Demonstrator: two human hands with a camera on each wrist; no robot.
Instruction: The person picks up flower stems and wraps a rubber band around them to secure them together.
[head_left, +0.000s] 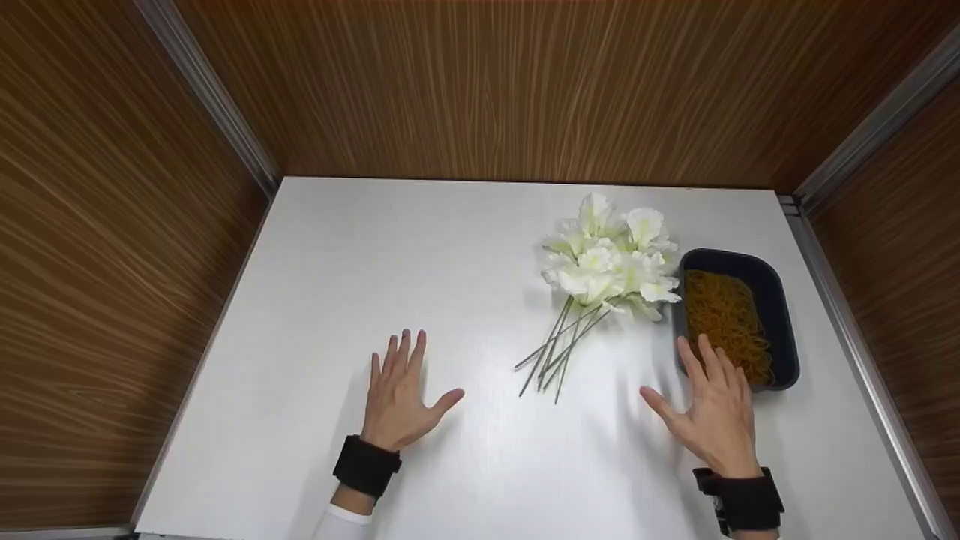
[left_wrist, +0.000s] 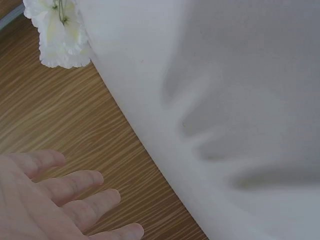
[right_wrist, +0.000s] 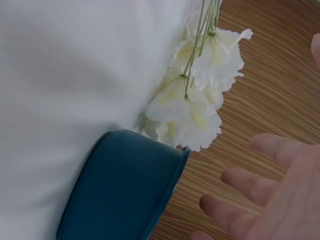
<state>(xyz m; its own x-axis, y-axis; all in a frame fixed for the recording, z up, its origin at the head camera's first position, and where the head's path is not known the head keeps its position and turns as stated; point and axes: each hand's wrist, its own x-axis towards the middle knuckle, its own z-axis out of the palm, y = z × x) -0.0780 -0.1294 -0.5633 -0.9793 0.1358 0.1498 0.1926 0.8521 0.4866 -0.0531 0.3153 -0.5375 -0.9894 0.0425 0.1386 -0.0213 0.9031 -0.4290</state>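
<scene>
Your L hand (head_left: 400, 405) & R hand (head_left: 714, 420) have fingers spread wide; flowers (head_left: 600, 262) ahead, btwn both hands' fingers; tub (head_left: 777, 307) w/ rubber bands (head_left: 724, 311) nr R fingertips.

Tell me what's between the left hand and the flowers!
Nothing but bare white table lies between the left hand and the flowers; the head view shows it.

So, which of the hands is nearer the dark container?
Right: the right hand overlaps the dark container in the head view; the left hand is farther off, to the container's left.
</scene>
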